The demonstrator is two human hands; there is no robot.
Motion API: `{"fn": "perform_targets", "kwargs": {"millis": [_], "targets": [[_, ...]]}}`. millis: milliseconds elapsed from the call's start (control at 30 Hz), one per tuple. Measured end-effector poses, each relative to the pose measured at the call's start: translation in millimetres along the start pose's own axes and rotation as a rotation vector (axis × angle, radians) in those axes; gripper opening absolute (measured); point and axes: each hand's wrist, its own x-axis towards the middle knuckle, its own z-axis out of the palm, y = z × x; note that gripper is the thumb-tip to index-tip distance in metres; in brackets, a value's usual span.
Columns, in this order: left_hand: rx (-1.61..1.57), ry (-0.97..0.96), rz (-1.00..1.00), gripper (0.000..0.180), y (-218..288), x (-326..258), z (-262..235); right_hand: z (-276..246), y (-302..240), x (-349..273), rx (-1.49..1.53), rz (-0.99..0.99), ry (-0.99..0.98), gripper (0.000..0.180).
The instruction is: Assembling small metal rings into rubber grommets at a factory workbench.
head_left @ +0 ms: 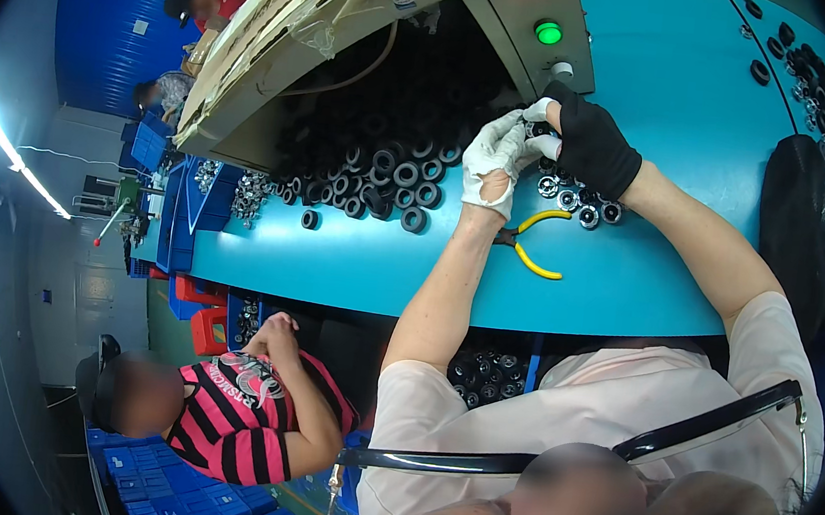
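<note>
And here both grips, white-gloved left hand [493,157] and black-gloved right hand [597,146], pinch a small wheel [539,128] over the surface [350,273]: likely light, stiff, slick, best held by its rim.

The left hand [493,157] wore white, the right hand [594,141] mostly black. Just below, the pliers [506,237] had yellow handles [545,272]. Left of the hands, rings [406,173] were black. The table [673,74] was blue.

This is a factory workshop, I think: many black rings [375,196] heap on the blue tabletop [330,274], beside a machine housing [578,39] with signal lamps [549,33]; blue plastic crates [157,487] stand stacked.
</note>
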Motion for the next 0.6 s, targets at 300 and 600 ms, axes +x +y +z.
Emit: {"fn": "perform_targets", "kwargs": {"millis": [300, 600], "targets": [[0.26, 0.06, 0.155, 0.03, 2, -3, 10, -2, -8, 0, 0.125, 0.037, 0.074, 0.029], [0.349, -0.031, 0.216, 0.022, 5, -10, 10, -9, -3, 2, 0.162, 0.062, -0.185, 0.027]]}}
